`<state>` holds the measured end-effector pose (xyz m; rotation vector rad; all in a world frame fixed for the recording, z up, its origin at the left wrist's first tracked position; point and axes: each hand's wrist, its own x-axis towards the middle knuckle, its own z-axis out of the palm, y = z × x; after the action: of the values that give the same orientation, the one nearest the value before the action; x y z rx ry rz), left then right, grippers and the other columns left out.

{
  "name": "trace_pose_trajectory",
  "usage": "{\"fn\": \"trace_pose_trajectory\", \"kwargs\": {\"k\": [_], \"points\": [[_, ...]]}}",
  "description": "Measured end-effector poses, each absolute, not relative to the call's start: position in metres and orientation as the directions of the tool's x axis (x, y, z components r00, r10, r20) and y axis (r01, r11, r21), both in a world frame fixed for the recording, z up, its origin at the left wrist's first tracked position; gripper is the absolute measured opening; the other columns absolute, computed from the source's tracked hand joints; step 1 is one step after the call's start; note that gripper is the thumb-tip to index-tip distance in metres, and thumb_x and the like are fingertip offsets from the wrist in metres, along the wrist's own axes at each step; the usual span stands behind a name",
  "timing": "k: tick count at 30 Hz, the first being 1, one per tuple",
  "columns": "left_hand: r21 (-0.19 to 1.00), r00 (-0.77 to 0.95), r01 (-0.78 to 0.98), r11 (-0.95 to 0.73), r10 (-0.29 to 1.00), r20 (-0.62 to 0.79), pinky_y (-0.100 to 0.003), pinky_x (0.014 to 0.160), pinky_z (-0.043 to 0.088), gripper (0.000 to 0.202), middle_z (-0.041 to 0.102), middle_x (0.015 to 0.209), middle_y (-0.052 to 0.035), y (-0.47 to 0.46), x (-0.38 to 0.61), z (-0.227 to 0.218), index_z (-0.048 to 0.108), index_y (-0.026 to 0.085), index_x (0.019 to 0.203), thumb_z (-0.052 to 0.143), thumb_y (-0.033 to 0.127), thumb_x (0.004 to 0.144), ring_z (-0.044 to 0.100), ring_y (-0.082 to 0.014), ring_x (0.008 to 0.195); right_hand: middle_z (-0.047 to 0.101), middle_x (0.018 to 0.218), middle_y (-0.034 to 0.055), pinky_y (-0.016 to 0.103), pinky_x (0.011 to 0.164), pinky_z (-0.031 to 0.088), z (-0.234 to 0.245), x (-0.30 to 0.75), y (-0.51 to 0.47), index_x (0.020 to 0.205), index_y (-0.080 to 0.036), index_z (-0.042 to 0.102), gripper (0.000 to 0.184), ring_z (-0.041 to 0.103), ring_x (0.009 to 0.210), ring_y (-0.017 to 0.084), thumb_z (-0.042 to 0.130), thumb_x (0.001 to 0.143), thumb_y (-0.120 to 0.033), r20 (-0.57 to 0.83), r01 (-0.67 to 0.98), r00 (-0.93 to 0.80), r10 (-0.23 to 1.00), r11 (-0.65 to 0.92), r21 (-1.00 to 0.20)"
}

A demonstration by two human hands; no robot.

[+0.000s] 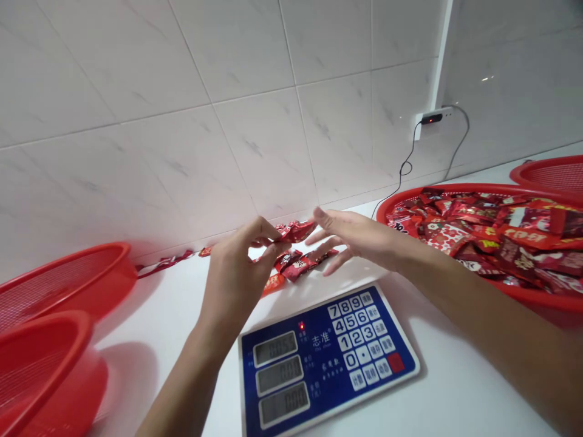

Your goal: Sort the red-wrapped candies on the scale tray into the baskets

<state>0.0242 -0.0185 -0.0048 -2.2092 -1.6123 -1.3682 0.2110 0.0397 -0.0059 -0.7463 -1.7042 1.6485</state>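
My left hand (241, 267) is raised over the white counter, its fingertips pinched on a small red wrapped candy (298, 230). My right hand (353, 240) hovers just to the right of it, fingers stretched out and apart, holding nothing. Below and between the hands lies a small heap of red candy packets (296, 265) on the counter by the wall. A blue-faced weighing scale (325, 358) with a keypad and three displays sits right in front of me, under my wrists.
A large red basket (528, 291) full of red candy packets stands at the right, another red basket rim (551, 173) behind it. Two empty red mesh baskets (59, 285) sit at the left. A black cable (405, 167) runs to a wall socket. Loose packets (166, 263) lie along the wall.
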Motion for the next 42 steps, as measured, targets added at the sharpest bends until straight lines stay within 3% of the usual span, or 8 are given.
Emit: {"fn": "trace_pose_trajectory", "kwargs": {"k": [2,6,8,11,14,32,38,42], "points": [[0.229,0.163,0.844,-0.486,0.638,0.752,-0.029,0.068,0.046,0.012,0.066,0.079,0.0001,-0.018,0.022,-0.005,0.057,0.022,0.074,0.059,0.013,0.083,0.061,-0.0170,0.077,0.067,0.090,0.0126,0.025,0.051,0.054,-0.005,0.213,0.042,0.108,-0.013,0.057,0.044,0.063,0.067,0.016,0.048,0.095,-0.054,-0.007,0.029,-0.656,0.754,0.015,-0.999],[0.040,0.335,0.838,-0.544,0.572,0.749,-0.035,0.078,0.046,0.015,0.067,0.089,-0.0028,-0.013,0.020,-0.006,0.060,0.022,0.077,0.053,0.011,0.085,0.059,-0.0200,0.086,0.061,0.071,0.0018,0.020,0.049,0.047,-0.007,0.212,0.045,0.099,-0.012,0.059,0.015,0.057,0.055,0.009,0.059,0.093,-0.025,0.029,0.067,-0.634,0.773,0.093,-0.993],[0.180,0.225,0.850,-0.495,0.651,0.725,-0.035,0.080,0.047,0.012,0.068,0.093,-0.0038,-0.010,0.018,-0.008,0.063,0.023,0.084,0.054,0.015,0.085,0.061,-0.0205,0.087,0.059,0.068,-0.0013,0.022,0.051,0.047,-0.008,0.211,0.047,0.101,-0.013,0.057,0.012,0.057,0.052,0.009,0.061,0.090,-0.017,0.051,0.091,-0.586,0.809,0.128,-0.988],[0.580,0.026,0.722,-0.378,0.852,0.523,-0.033,0.074,0.050,0.021,0.069,0.086,-0.0055,-0.007,0.014,-0.009,0.065,0.020,0.087,0.053,0.037,0.091,0.064,-0.0204,0.081,0.062,0.073,-0.0005,0.021,0.048,0.042,-0.009,0.211,0.048,0.101,-0.015,0.054,0.016,0.057,0.053,0.009,0.062,0.088,-0.016,0.083,0.145,-0.543,0.836,0.191,-0.971],[0.775,0.144,0.568,-0.277,0.961,0.237,-0.030,0.069,0.050,0.041,0.070,0.079,-0.0062,-0.008,0.013,-0.010,0.069,0.018,0.083,0.050,0.054,0.091,0.064,-0.0200,0.074,0.064,0.078,0.0004,0.021,0.048,0.040,-0.012,0.211,0.048,0.103,-0.017,0.052,0.019,0.060,0.058,0.010,0.063,0.087,-0.020,0.127,0.154,-0.564,0.816,0.255,-0.955],[0.816,0.179,0.528,-0.235,0.970,0.164,-0.027,0.064,0.043,0.033,0.069,0.073,-0.0037,-0.010,0.019,-0.008,0.068,0.017,0.076,0.059,0.048,0.084,0.060,-0.0181,0.069,0.064,0.076,-0.0016,0.021,0.053,0.043,-0.015,0.211,0.046,0.102,-0.020,0.049,0.021,0.061,0.059,0.011,0.063,0.087,-0.025,0.173,0.164,-0.600,0.781,0.331,-0.929],[0.628,0.007,0.756,-0.185,0.961,0.275,-0.026,0.052,0.027,0.044,0.047,0.054,0.0024,-0.007,0.019,-0.011,0.052,0.019,0.058,0.050,0.053,0.086,0.041,-0.0129,0.052,0.068,0.084,0.0059,0.024,0.057,0.049,-0.013,0.222,0.056,0.106,-0.018,0.057,0.031,0.064,0.072,0.016,0.067,0.083,-0.035,0.179,0.329,-0.475,0.862,0.362,-0.872],[0.512,-0.088,0.855,-0.079,0.952,0.294,-0.030,0.058,0.036,0.035,0.063,0.069,-0.0027,-0.005,0.010,-0.012,0.061,0.019,0.074,0.054,0.052,0.085,0.056,-0.0187,0.065,0.070,0.095,0.0091,0.024,0.056,0.050,0.003,0.230,0.052,0.106,-0.017,0.060,0.027,0.065,0.075,0.016,0.066,0.083,-0.029,0.243,0.334,-0.412,0.878,0.394,-0.856]]}}
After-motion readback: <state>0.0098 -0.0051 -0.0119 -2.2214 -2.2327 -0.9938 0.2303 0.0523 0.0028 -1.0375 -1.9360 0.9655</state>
